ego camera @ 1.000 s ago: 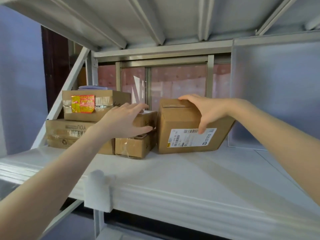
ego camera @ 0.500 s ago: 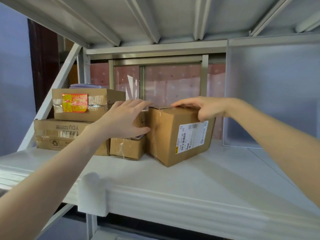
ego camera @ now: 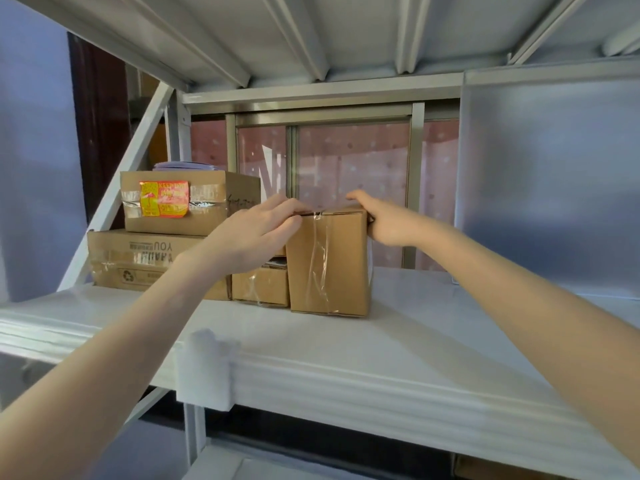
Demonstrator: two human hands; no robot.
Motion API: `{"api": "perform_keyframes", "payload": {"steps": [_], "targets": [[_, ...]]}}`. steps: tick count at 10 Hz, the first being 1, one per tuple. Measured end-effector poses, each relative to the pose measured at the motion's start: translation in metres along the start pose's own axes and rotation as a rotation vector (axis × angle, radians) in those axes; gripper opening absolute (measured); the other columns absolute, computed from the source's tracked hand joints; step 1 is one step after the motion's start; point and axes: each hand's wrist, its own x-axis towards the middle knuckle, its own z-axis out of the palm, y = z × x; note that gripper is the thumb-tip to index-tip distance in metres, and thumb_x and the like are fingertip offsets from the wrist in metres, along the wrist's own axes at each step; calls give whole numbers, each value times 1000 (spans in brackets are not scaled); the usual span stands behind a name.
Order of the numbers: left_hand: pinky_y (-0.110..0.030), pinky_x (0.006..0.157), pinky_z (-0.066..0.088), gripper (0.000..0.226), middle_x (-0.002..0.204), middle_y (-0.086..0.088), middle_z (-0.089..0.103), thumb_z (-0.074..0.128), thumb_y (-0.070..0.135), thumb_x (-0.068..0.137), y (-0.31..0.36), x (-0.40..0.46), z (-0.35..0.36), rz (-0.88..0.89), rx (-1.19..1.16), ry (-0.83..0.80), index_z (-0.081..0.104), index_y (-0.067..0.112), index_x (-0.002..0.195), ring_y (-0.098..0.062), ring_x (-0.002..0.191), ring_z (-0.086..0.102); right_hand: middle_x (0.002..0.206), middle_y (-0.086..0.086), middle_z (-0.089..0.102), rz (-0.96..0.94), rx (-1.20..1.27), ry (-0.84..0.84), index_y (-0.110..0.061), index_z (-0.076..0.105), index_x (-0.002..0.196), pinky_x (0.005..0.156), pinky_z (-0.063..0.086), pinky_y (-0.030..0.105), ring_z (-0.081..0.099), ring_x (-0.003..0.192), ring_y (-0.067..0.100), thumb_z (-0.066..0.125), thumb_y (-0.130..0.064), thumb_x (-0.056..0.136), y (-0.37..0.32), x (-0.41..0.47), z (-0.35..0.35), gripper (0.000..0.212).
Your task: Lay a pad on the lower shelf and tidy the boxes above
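A tall taped cardboard box (ego camera: 329, 261) stands on the white shelf (ego camera: 398, 341), its narrow taped end facing me. My right hand (ego camera: 384, 221) grips its upper right edge. My left hand (ego camera: 252, 233) presses on its upper left corner, fingers over the top. Pushed against its left side is a small cardboard box (ego camera: 260, 285), with another small box above it mostly hidden behind my left hand. Further left, a box with a red and yellow sticker (ego camera: 180, 200) lies on a wide flat box (ego camera: 138, 261).
A translucent plastic panel (ego camera: 550, 185) stands at the shelf's right rear. A window frame (ego camera: 346, 161) runs behind the boxes. A white foam block (ego camera: 204, 370) clips the shelf's front edge. A diagonal brace (ego camera: 114, 216) crosses at left. Part of a lower shelf shows below.
The tall box has been turned: its labelled face, seen earlier, has swung out of view and the taped end faces me. It now sits against the small boxes. Both hands stayed on its top.
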Motion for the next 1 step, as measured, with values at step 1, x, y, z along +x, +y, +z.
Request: {"api": "perform_keyframes", "payload": {"steps": [1], "targets": [[-25,91,29,41,129,0,46,19,33,102,9,-3,1,19,45,73,40,20,134,-13,114,44,105,21,61,41,75,19,-26,-2,148,47,34,22,40,53,16,38,2,90,-2,-14,0,76]]}}
